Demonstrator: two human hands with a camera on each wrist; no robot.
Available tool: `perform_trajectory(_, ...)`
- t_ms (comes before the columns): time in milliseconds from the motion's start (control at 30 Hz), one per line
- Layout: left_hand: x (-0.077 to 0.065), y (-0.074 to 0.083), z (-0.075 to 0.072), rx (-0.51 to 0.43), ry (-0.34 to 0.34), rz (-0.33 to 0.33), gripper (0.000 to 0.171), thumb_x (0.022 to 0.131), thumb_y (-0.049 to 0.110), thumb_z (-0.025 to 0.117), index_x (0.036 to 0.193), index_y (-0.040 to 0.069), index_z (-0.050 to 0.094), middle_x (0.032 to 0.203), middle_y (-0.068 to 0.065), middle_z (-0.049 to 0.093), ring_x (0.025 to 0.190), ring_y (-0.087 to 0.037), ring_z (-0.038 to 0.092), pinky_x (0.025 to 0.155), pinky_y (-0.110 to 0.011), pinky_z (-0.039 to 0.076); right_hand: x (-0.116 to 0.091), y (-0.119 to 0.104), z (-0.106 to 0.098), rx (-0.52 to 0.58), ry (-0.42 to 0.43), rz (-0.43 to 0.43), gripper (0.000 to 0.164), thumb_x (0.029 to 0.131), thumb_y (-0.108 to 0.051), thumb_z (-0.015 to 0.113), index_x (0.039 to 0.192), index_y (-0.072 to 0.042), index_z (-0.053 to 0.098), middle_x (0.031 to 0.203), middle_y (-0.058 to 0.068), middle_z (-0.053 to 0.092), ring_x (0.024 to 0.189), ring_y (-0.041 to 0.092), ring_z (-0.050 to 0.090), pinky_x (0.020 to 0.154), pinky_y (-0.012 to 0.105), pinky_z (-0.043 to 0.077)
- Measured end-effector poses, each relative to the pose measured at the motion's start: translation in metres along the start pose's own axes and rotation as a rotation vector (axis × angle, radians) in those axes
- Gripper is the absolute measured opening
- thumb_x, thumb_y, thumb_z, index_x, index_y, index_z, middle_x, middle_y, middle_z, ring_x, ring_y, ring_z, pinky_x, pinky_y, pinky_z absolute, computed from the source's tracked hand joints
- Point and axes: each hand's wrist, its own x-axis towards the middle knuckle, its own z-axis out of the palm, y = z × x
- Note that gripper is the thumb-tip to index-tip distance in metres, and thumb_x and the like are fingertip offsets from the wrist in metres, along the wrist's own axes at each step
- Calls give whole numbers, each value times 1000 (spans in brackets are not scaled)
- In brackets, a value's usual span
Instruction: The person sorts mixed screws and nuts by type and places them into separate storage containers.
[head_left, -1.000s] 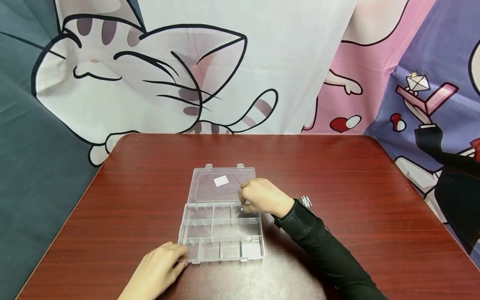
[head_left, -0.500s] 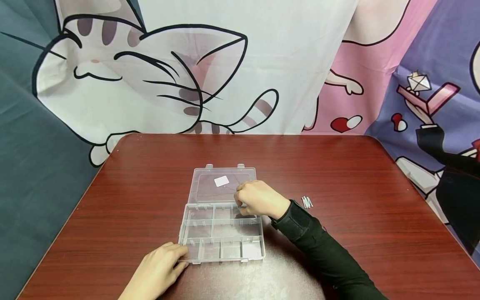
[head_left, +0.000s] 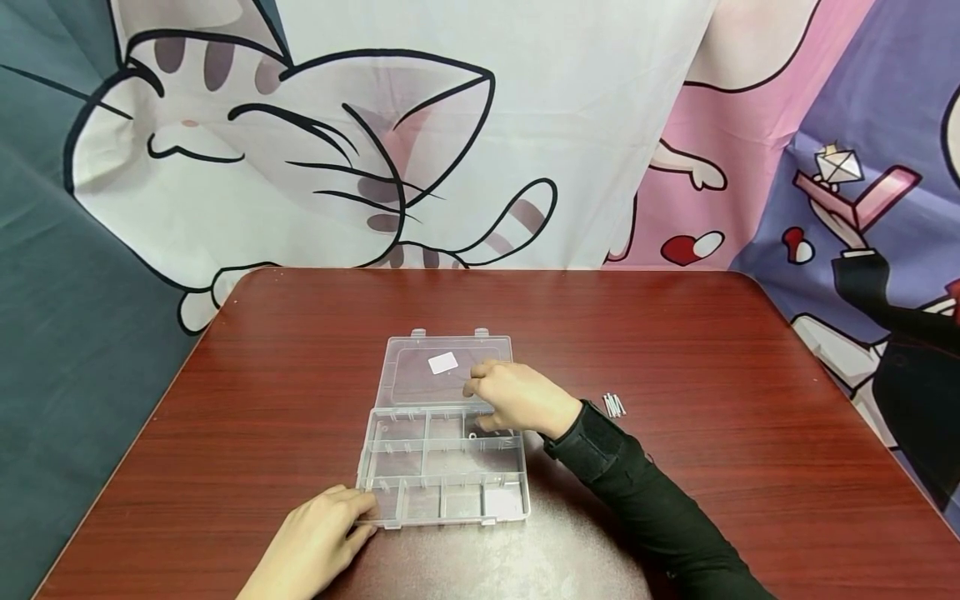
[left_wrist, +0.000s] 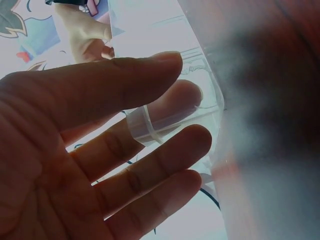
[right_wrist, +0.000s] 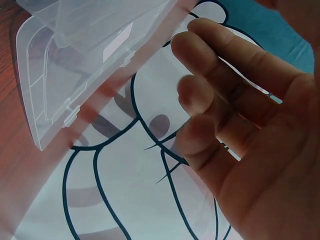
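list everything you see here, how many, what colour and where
Compartment box: one, clear, open on the table
Box lid: one, clear, folded back beyond the box
Label: one, white, on the lid
Ring-like piece: one, pale, in the box's far right compartment
Small rods: several, silver, bunched right of the box
Table: one, reddish brown, under the box
Cloth backdrop: count unclear, teal, white, pink and purple, beyond the table
Sleeve: one, black, on the right arm
Left hand: one, bare, touching the box's near left corner
Right hand: one, bare, over the box's far right part
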Motion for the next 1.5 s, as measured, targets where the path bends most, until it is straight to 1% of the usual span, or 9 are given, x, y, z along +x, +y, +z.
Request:
perform_trajectory(200, 1, 0, 1, 0, -8, 6, 36, 58, 8, 77, 67, 23, 46, 65, 17, 44, 60, -3, 41, 49, -24, 35, -1, 1, -1, 32, -13, 16, 35, 71, -26, 75, 100, -9, 66, 90, 0, 55, 84, 16, 56, 70, 29, 47)
perform_trajectory(400, 1, 0, 0, 2, -18, 0, 35, 58, 7, 77, 68, 23, 47, 66, 16, 46, 61, -3, 43, 50, -24, 37, -3, 5, -1, 54, -2, 35, 35, 71, -24, 75, 101, -8, 66, 93, 1, 56, 85, 16, 57, 72, 30, 47)
perform_trajectory(633, 0, -1, -1, 1, -36, 9, 29, 61, 8, 74, 70, 22, 50, 69, 15, 49, 63, -5, 47, 51, -26, 38, -9, 12, 3, 77, 9, 68, 35, 71, -24, 74, 100, -8, 65, 91, 1, 54, 83, 16, 57, 71, 30, 47)
perform_trajectory(800, 0, -1, 1, -1, -24, 12, 31, 60, 7, 76, 71, 22, 51, 70, 14, 50, 64, -5, 47, 51, -26, 38, -15, 18, 5, 81, 25, 85, 36, 71, -24, 73, 102, -7, 65, 93, 2, 55, 84, 17, 58, 73, 30, 48)
perform_trajectory(1000, 0, -2, 2, 0, -16, 11, 33, 59, 7, 78, 71, 22, 51, 70, 14, 50, 64, -7, 48, 51, -27, 38, -24, 28, 9, 72, 18, 110, 36, 71, -25, 73, 101, -6, 64, 92, 3, 55, 84, 17, 57, 72, 31, 47)
perform_trajectory(1100, 0, -2, 2, -2, -20, 13, 33, 59, 7, 78, 71, 22, 51, 70, 15, 49, 64, -6, 47, 51, -26, 38, -29, 33, 11, 70, 36, 120, 36, 71, -26, 72, 100, -6, 64, 93, 3, 56, 85, 18, 57, 72, 32, 47)
perform_trajectory(1267, -1, -2, 3, -14, -26, 21, 32, 61, 7, 77, 71, 22, 50, 69, 15, 47, 63, -6, 45, 51, -25, 37, -40, 41, 12, 79, 76, 129, 33, 72, -25, 71, 97, -5, 65, 89, 3, 55, 80, 17, 56, 70, 32, 47)
perform_trajectory(1367, -1, -2, 3, -14, -25, 23, 33, 61, 7, 77, 71, 22, 50, 69, 15, 47, 63, -6, 44, 51, -25, 37, -46, 46, 10, 93, 89, 152, 33, 71, -25, 72, 96, -4, 64, 87, 4, 54, 78, 17, 55, 70, 32, 46)
perform_trajectory(1500, -1, -2, 3, -10, -24, 19, 32, 61, 7, 77, 71, 21, 51, 69, 15, 47, 63, -6, 45, 51, -26, 38, -54, 54, 9, 109, 96, 199, 35, 72, -24, 72, 98, -3, 64, 90, 5, 55, 81, 19, 56, 72, 33, 46)
